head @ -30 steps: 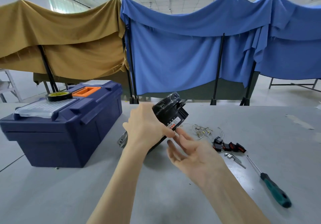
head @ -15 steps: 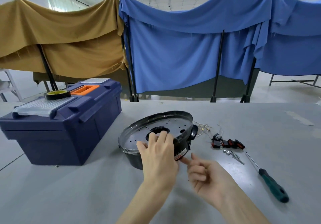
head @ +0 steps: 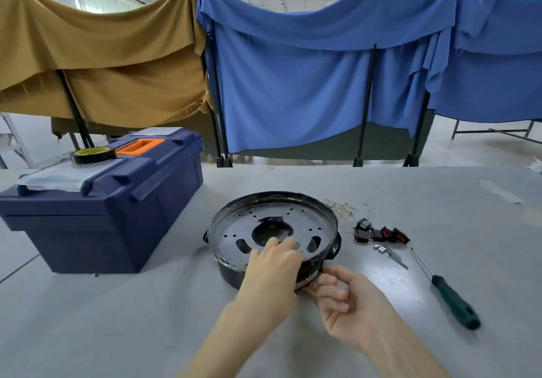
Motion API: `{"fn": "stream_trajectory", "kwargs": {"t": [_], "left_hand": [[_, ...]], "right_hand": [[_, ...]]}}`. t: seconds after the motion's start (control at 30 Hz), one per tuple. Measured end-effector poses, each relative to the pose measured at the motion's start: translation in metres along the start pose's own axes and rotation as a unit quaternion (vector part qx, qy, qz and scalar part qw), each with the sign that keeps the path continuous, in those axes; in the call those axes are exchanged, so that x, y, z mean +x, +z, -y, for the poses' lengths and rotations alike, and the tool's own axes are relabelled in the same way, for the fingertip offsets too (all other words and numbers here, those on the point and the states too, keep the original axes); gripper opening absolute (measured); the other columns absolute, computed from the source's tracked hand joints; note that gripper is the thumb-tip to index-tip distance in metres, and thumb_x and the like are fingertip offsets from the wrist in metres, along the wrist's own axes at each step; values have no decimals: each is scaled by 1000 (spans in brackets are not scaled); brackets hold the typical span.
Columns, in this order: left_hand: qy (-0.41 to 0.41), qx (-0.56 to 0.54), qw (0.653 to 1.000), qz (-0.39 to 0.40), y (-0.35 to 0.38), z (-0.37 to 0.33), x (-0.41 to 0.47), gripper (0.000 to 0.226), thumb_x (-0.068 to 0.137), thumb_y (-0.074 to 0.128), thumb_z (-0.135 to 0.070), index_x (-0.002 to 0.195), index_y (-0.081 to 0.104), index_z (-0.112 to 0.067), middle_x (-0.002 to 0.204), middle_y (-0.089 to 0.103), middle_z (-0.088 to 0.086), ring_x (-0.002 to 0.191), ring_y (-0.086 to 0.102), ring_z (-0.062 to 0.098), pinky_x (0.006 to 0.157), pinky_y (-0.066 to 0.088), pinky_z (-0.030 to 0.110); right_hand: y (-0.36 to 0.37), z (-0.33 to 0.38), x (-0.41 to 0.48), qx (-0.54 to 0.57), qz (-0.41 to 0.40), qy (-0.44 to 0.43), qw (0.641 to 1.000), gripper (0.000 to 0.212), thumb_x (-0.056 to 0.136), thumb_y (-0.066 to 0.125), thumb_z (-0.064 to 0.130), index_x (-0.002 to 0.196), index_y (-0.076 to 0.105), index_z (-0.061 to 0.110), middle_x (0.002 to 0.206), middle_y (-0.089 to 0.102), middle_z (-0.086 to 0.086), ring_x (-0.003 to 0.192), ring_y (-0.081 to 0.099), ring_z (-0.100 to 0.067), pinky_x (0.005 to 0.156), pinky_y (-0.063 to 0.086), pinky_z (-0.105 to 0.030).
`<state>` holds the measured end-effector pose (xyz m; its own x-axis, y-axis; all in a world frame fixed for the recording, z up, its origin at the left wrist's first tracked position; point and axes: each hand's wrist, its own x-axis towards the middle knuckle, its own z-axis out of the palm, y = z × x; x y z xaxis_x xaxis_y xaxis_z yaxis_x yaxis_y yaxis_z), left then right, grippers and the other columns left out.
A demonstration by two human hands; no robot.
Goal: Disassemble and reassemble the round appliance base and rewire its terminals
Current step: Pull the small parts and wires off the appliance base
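Left hand [head: 272, 266] hooks over the near rim of the appliance base [head: 234, 228], gripping it; right hand [head: 352, 310] is curled against its side by the label, can't tell if it's pinching anything. It sits on the tabletop [head: 117, 319] mid-frame, right in front of both hands. Looks mid-disassembly to me; next move probably needs the screwdriver [head: 451, 298] lying lower right.

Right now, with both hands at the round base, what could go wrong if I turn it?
1. The thin wires lie loose by the far right edge of the round base; turning it may snag them.
2. The small metal parts and switches lie loose to its right, near the right hand; a sweep could scatter them.
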<state>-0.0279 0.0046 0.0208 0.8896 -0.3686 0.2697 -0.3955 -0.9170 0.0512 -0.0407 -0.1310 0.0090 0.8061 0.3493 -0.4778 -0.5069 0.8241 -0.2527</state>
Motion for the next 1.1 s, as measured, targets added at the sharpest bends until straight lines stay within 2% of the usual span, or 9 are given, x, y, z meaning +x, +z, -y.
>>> {"fn": "stream_trajectory", "kwargs": {"t": [0.27, 0.5, 0.6, 0.7, 0.8, 0.87, 0.93, 1.03, 1.1], "left_hand": [[24, -84, 992, 91, -5, 21, -3, 58, 86, 51, 0, 133, 56, -34, 137, 42, -7, 123, 42, 21, 101, 34, 35], [11, -79, 989, 128, -12, 12, 2, 31, 82, 46, 5, 105, 63, -8, 121, 50, 7, 112, 47, 30, 91, 44, 47], [10, -75, 988, 138, -12, 11, 5, 21, 82, 46, 6, 89, 60, -7, 116, 51, 9, 107, 48, 32, 89, 44, 47], [14, -77, 988, 135, -10, 10, 4, 36, 81, 46, 7, 104, 67, -12, 119, 51, 8, 109, 48, 32, 89, 45, 47], [14, -74, 988, 131, -8, 11, 4, 46, 79, 45, 8, 113, 66, -13, 122, 50, 7, 111, 48, 32, 90, 46, 47], [13, -80, 988, 131, -7, 11, 3, 44, 81, 44, 8, 112, 67, -12, 122, 50, 7, 111, 48, 32, 91, 46, 46], [11, -83, 988, 130, -7, 11, 2, 38, 82, 45, 7, 109, 66, -10, 122, 51, 7, 111, 49, 32, 92, 45, 46], [14, -95, 986, 137, -7, 12, 1, 33, 83, 48, 5, 108, 65, -9, 122, 51, 8, 112, 49, 32, 92, 45, 47], [18, -104, 984, 142, -8, 14, 1, 30, 84, 54, 1, 108, 65, -13, 121, 51, 7, 112, 48, 30, 93, 44, 47]], "right_hand": [[2, -4, -4, 30, -11, 7, 999, 15, 79, 48, 5, 65, 47, 8, 48, 42, -5, 24, 33, -12, 22, 20, -15], [12, 4, -12, 61, -30, 17, 998, 27, 96, 40, 8, 74, 54, -1, 53, 54, -14, 22, 35, -13, 22, 23, -15], [15, 9, -17, 78, -3, 14, 997, 40, 97, 37, 9, 66, 58, -5, 49, 55, -13, 22, 35, -13, 23, 24, -17], [13, 15, -22, 75, 6, -11, 997, 44, 95, 36, 8, 61, 59, -9, 55, 60, -13, 23, 37, -12, 24, 24, -16], [9, 24, -15, 5, -59, -102, 993, 23, 98, 41, 13, 87, 54, -3, 54, 58, -12, 27, 40, -12, 27, 27, -14], [8, 33, -4, -142, -151, -223, 953, 19, 98, 49, 20, 106, 49, 3, 57, 55, -11, 28, 43, -14, 30, 31, -16], [7, 43, 7, -339, -203, -299, 869, 43, 93, 58, 30, 130, 44, 13, 62, 57, -14, 28, 40, -16, 33, 30, -19], [12, 47, 18, -567, -176, -301, 746, 72, 88, 61, 29, 148, 23, 34, 59, 64, -17, 29, 41, -21, 36, 28, -19], [14, 46, 26, -653, -153, -317, 671, 72, 86, 55, 12, 149, 27, 30, 51, 63, -11, 30, 49, -24, 33, 30, -19]]}}
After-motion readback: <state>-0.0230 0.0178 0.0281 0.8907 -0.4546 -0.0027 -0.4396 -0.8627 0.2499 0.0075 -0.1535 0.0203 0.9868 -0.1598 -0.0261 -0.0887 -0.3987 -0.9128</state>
